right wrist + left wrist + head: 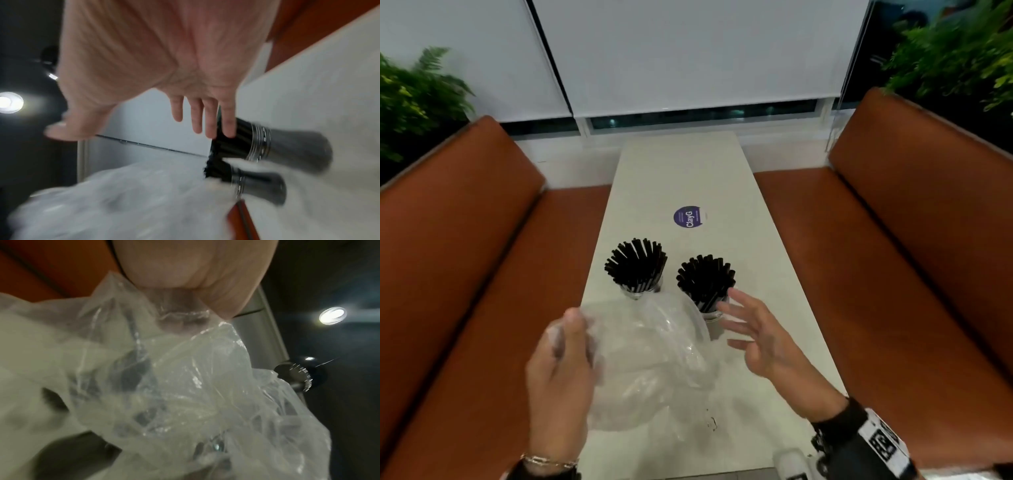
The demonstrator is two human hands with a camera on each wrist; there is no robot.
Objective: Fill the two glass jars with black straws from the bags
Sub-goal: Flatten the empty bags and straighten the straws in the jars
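Two orange benches (465, 246) flank my white table (688, 171), ferns (410, 99) behind each. My left hand (561, 373) grips the crumpled clear bags (647, 356), which hide the base of the left jar (642, 291). Both jars stand packed with black straws (637, 262), a purple sticker (688, 216) beyond. My right hand (756, 334), fingers spread, hovers beside the right jar (710, 313). White blinds (688, 54) cover the window.

Left hand (560, 368) raised at near left, back toward the camera, fingers curled and pinching crumpled clear plastic bag (650, 356). Right hand (755, 337) at near right, palm turned left, fingers spread and straight, holding nothing.
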